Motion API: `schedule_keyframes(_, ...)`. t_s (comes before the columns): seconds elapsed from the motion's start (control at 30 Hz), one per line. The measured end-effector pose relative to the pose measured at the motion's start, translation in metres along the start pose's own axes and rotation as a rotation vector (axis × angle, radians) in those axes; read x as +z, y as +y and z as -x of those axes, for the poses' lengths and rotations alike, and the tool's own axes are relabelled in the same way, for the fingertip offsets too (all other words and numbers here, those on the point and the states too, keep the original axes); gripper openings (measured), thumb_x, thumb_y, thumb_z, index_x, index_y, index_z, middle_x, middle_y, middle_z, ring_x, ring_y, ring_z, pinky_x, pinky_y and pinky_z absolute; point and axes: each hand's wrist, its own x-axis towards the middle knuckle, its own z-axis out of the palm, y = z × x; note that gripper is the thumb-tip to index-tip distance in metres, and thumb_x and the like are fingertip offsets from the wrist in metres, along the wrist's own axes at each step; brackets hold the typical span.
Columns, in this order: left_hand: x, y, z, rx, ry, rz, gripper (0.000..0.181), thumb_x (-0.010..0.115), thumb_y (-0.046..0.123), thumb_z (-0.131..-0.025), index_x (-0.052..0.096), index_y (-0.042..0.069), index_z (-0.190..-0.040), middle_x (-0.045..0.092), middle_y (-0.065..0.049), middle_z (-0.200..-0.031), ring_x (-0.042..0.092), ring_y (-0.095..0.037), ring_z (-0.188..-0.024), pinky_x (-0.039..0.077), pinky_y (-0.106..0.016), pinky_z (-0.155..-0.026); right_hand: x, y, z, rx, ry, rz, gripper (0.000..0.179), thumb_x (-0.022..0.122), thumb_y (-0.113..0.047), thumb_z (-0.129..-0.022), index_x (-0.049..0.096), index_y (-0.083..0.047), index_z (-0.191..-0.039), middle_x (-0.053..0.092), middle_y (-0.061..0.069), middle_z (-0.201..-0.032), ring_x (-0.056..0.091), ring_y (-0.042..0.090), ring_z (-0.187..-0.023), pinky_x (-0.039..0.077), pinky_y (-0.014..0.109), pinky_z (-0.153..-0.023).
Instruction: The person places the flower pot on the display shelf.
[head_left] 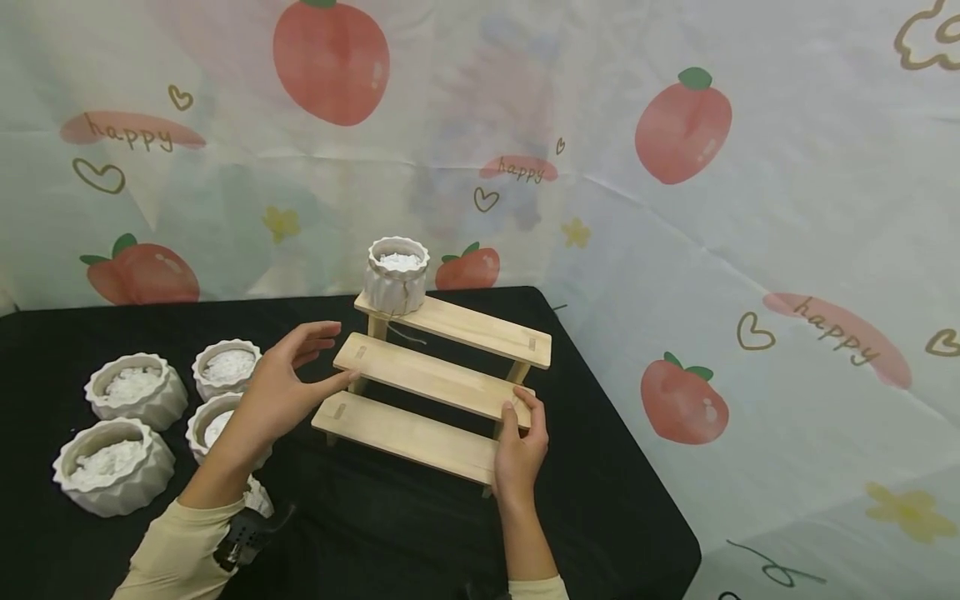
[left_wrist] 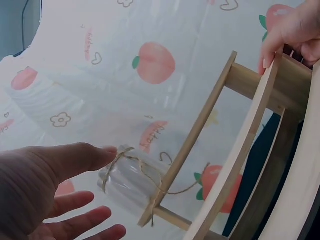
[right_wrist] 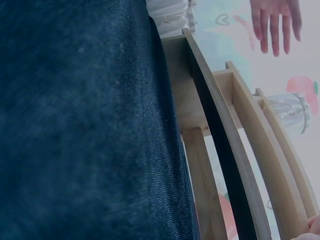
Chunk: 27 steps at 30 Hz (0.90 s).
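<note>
A three-tier wooden step shelf (head_left: 435,377) stands on the black-covered table. On the left end of its top board sits a white fluted pot (head_left: 397,279) with white filling; twine is tied round it, as the left wrist view shows. My right hand (head_left: 519,450) grips the right end of the middle board, fingers over its edge. By the left end of the shelf, my left hand (head_left: 288,379) is spread with nothing in it. Its thumb comes close to the middle board in the head view; whether they touch I cannot tell.
Several white fluted pots with white filling, among them a front-left pot (head_left: 112,467) and a back pot (head_left: 225,367), stand left of the shelf. My left forearm partly hides some. A fruit-printed curtain (head_left: 600,292) hangs behind and to the right of the table (head_left: 600,500).
</note>
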Motion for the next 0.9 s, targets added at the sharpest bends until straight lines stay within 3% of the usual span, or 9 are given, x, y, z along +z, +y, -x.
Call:
schedule_keyframes(0.2, -0.009, 0.002, 0.022, -0.059, -0.029, 0.005, 0.065, 0.084, 0.026, -0.091, 0.054, 0.010, -0.146, 0.056, -0.014, -0.144, 0.051, -0.038, -0.134, 0.041, -0.061, -0.105, 0.000, 0.000, -0.001, 0.003, 0.005, -0.001, 0.027, 0.057, 0.003, -0.102, 0.062, 0.005, -0.128, 0.053, 0.021, -0.144, 0.049, 0.029, -0.129, 0.038, 0.035, -0.101)
schedule_keyframes(0.67, -0.018, -0.011, 0.068, -0.060, 0.029, -0.066, 0.060, 0.085, 0.031, -0.089, 0.061, 0.009, -0.138, 0.064, -0.015, -0.134, 0.057, -0.036, -0.126, 0.040, -0.062, -0.105, 0.000, -0.002, -0.001, 0.004, 0.011, 0.004, 0.028, 0.056, 0.003, -0.102, 0.062, 0.005, -0.129, 0.052, 0.022, -0.145, 0.049, 0.029, -0.130, 0.039, 0.033, -0.100)
schedule_keyframes(0.9, -0.023, -0.022, 0.091, -0.155, 0.033, -0.128, 0.062, 0.085, 0.039, -0.088, 0.062, 0.011, -0.138, 0.064, -0.015, -0.134, 0.054, -0.040, -0.128, 0.041, -0.064, -0.102, 0.000, -0.002, 0.001, 0.011, 0.009, 0.009, 0.028, 0.057, 0.003, -0.102, 0.062, 0.005, -0.129, 0.054, 0.020, -0.141, 0.052, 0.029, -0.124, 0.042, 0.030, -0.094)
